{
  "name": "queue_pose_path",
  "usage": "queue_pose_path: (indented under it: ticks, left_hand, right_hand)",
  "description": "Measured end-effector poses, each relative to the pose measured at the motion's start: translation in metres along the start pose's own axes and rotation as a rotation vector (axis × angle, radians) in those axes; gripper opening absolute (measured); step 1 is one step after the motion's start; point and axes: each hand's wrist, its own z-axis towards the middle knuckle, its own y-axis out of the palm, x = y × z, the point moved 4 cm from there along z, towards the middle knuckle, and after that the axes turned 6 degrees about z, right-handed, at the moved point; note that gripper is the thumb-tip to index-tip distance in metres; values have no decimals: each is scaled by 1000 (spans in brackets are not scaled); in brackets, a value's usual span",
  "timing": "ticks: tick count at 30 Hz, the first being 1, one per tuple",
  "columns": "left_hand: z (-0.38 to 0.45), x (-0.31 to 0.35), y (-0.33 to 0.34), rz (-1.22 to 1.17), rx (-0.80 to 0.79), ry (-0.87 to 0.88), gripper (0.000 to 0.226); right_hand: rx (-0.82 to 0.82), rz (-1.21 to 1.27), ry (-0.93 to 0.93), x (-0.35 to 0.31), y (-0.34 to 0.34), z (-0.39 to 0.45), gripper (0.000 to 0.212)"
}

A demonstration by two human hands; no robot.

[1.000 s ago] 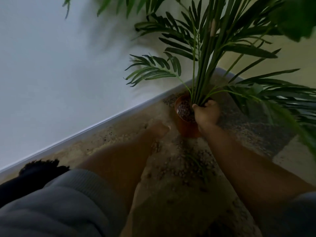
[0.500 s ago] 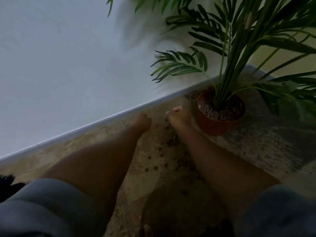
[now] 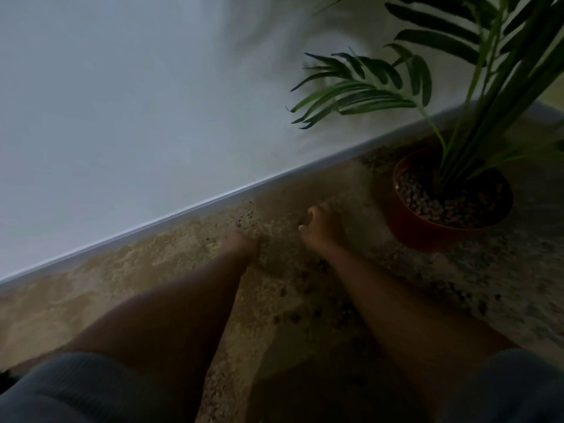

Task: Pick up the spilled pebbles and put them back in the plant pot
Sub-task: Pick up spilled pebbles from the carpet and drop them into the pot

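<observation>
dim light, frame blurred. both forearms reach forward and down onto the speckled floor, near the white baseboard that runs along the pale wall. left hand is low on the floor, fingers hidden behind the wrist and smeared by blur; cannot tell whether it is open or closed, or whether it holds anything. right hand is just beside it, to its right, fingers curled downward toward the floor with knuckles up; whether a pebble is pinched under the fingertips cannot be told. spilled pebbles lie scattered as small dark specks on the floor between and below the two forearms, a few more off to the right of the right forearm. plant pot, terracotta orange, stands upright on the floor to the right of the right hand, near but apart from it. inside the pot a layer of pebbles fills the top around the stems. green palm-like plant rises from the pot, fronds spreading left against the wall. grey sleeves pushed up on both arms at the bottom edge.
</observation>
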Motion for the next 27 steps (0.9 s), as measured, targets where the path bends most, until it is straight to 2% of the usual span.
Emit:
queue_pose_path:
  ticks: [5,9,13,17,23,27]
  left_hand:
    - [23,-15,8,99,57,-63,54]
    - [37,-13,9,186,200,146,51]
    - [53,-9,15,243,143,214,56]
    - [58,-5,14,250,187,254,37]
    - [59,1,13,185,242,254,30]
    - [60,7,26,144,185,275,26]
  right_hand:
    - [-19,-118,81,20,18,34,65]
    - [-55,-198,70,36,26,55,72]
    - [-129,-284,-25,45,35,67,77]
    - [-100,-294,-143,40,45,69,63]
    - [-68,-229,-435,27,61,56,33]
    - [-19,-243,-475,28,56,54,22]
